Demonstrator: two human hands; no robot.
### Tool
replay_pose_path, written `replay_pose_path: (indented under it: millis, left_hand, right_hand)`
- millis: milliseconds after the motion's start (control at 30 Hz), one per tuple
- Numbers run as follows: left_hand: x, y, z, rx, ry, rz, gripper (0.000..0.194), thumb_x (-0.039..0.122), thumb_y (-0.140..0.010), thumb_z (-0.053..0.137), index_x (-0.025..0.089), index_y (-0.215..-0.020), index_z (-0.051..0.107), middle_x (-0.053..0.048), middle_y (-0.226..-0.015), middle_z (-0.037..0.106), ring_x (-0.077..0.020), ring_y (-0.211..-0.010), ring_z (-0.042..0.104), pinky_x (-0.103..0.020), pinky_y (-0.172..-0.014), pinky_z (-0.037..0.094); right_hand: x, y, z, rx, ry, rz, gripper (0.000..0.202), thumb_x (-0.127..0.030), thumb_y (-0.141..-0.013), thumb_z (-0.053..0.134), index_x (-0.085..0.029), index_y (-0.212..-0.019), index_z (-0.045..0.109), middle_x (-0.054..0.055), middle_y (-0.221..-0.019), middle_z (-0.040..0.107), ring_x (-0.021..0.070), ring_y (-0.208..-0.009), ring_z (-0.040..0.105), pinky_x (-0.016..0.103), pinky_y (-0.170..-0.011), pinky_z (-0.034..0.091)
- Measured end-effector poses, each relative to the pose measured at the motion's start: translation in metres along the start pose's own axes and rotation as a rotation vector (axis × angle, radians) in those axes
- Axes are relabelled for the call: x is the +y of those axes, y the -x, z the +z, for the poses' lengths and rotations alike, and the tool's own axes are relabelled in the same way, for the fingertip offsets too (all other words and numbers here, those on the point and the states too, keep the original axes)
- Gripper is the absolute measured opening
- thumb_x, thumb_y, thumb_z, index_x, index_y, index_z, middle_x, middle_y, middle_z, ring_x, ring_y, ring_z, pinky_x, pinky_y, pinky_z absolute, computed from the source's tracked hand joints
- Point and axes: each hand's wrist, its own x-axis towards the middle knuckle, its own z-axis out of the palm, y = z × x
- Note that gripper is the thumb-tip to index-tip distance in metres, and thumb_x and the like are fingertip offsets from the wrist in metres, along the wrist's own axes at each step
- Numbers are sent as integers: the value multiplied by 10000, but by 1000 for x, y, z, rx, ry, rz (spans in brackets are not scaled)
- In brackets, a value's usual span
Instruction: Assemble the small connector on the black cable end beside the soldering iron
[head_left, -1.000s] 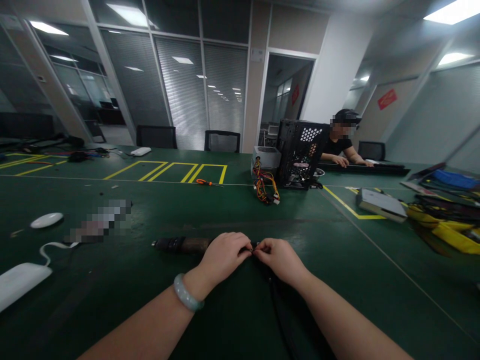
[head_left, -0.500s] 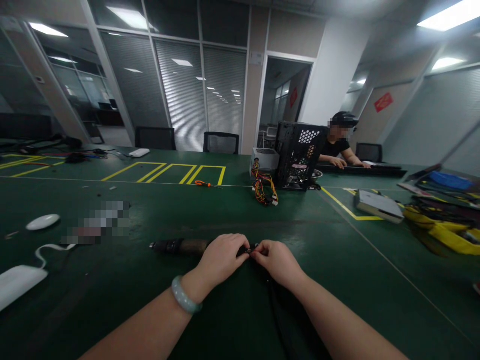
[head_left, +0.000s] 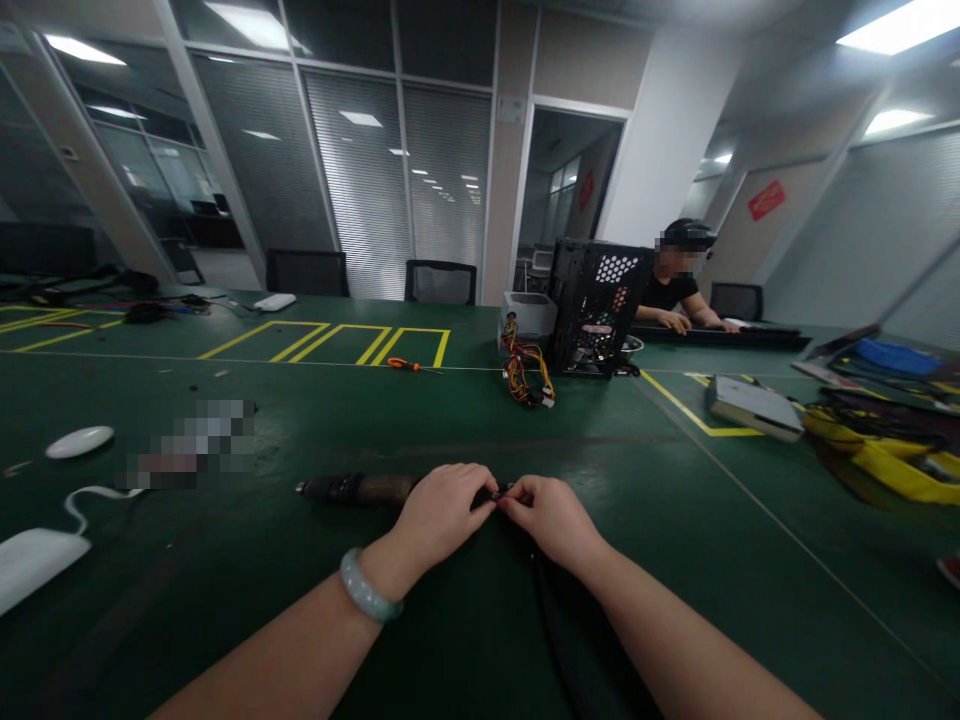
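Observation:
A dark cylindrical tool with a metal tip at its left end lies on the green table. My left hand, with a pale bangle on the wrist, rests over the tool's right end, its thumb and fingers closed together. Close beside it on the right, my right hand is pinched, and its fingertips nearly meet those of the left. Something small and dark sits between the fingertips, too small to make out. A black cable or strap runs from under my right hand toward the near edge.
Farther back stand a black computer case and a power supply with coloured wires. An orange screwdriver lies mid-table. White devices are at left; a silver drive and yellow bag at right. Another person sits behind.
The view has shifted slightly. Both hands stay pinched together at the tool's right end, with hardly any movement.

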Motion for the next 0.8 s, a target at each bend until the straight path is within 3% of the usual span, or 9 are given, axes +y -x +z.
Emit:
replay_pose_path:
  millis: [167,467,800]
  left_hand:
    - [-1,0,1,13,31,-16,117,304,-833,632,217,-905,599,-10,-950,653,-205,-899,606,-352,-812,456]
    - [4,1,-4,16,11,26,144,202,-831,574,229,-971,591,-13,-988,653,-199,-906,604,-343,-806,452]
    - [2,0,-3,1,10,-12,93,271,-852,572,216,-926,582,-20,-962,639,-201,-900,602,-331,-802,447]
  right_hand:
    - [-3,1,-5,3,13,12,163,-328,-817,598,-211,-774,702,-11,-744,708,130,-658,620,215,-568,362]
    - [2,-1,-6,-15,40,22,144,-318,-811,611,-208,-765,692,-16,-721,697,122,-629,610,213,-549,352]
    - [2,0,-5,-27,29,5,149,-320,-822,596,-210,-780,687,-18,-736,698,116,-623,605,203,-538,360]
